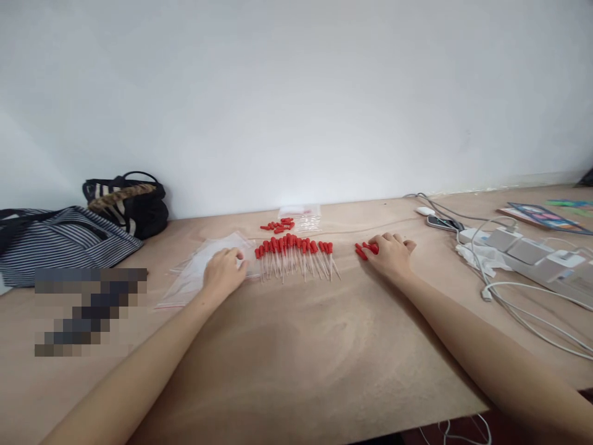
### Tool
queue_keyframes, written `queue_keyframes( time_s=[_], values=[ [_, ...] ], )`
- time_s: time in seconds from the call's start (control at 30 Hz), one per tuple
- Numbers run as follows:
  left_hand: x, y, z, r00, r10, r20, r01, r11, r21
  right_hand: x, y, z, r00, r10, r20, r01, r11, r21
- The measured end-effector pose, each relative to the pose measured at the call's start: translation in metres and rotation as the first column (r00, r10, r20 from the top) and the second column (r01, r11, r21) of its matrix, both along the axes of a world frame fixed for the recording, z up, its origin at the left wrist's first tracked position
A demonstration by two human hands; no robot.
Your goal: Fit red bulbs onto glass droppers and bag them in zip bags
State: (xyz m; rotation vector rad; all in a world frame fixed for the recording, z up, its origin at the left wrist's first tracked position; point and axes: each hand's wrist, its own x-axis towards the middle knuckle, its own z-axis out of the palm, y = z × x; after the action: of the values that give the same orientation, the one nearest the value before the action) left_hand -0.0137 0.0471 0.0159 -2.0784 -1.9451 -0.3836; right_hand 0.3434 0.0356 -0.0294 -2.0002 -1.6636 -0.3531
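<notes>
The loose red bulbs [361, 251] are located at the fingertips of the right hand [391, 254], on the side facing the row of droppers [283, 245]. The long axis of the outermost bulb is set obliquely, from far left to near right. The right hand is the nearer; the left hand [223, 271] is separated from these bulbs by the full row. The droppers are laid side by side on the table [296, 346], bulb ends away from the person, stems pointed back and slightly fanned.

Relative to the right grip, the bulbs are positioned left of the palm and partly covered by the fingers; whether one is pinched cannot be told. The left grip is relaxed, with thumb and forefinger parted and nothing visibly held, over the clear plastic bags [192, 272].
</notes>
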Motion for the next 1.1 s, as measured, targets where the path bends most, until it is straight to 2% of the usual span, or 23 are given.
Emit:
queue_keyframes(
  time_s=[0.07,0.17,0.43,0.67,0.83,0.9,0.93,1.0,1.03,1.1],
  values=[
    [-0.019,0.006,0.001,0.995,0.097,-0.026,-0.099,0.994,-0.052,0.002,0.0,0.0,1.0,-0.028,-0.002,0.028,0.998,-0.05],
    [-0.031,0.012,0.001,0.984,0.174,-0.043,-0.179,0.97,-0.165,0.003,0.0,0.0,0.998,-0.055,0.001,0.055,0.994,-0.095],
    [-0.023,0.018,0.001,0.974,0.205,-0.091,-0.222,0.944,-0.245,0.003,0.001,0.0,0.998,-0.056,-0.019,0.054,0.993,-0.103],
    [-0.023,0.031,0.007,0.964,0.256,-0.07,-0.264,0.902,-0.342,0.004,0.002,0.002,0.999,-0.028,-0.04,0.024,0.996,-0.081],
    [-0.023,0.029,0.015,0.972,0.231,-0.048,-0.234,0.915,-0.328,0.004,0.004,0.0,0.996,0.013,-0.085,-0.015,1.0,-0.022],
    [-0.018,0.022,0.019,0.982,0.189,-0.022,-0.187,0.943,-0.274,0.002,0.005,0.001,0.992,0.021,-0.126,-0.017,0.999,0.033],
    [-0.014,0.017,0.02,0.991,0.135,0.014,-0.128,0.964,-0.234,0.001,0.004,0.002,0.988,0.025,-0.155,-0.014,0.998,0.067],
    [-0.003,0.003,0.02,0.99,-0.065,0.122,0.082,0.988,-0.134,-0.004,0.001,0.005,0.974,0.056,-0.221,-0.029,0.992,0.126],
    [0.004,-0.006,0.018,0.963,-0.202,0.18,0.223,0.969,-0.105,-0.008,-0.001,0.006,0.962,0.09,-0.256,-0.054,0.988,0.144],
    [0.02,-0.023,0.011,0.881,-0.413,0.232,0.437,0.897,-0.062,-0.019,-0.009,0.01,0.927,0.196,-0.32,-0.15,0.975,0.162]
  ],
)
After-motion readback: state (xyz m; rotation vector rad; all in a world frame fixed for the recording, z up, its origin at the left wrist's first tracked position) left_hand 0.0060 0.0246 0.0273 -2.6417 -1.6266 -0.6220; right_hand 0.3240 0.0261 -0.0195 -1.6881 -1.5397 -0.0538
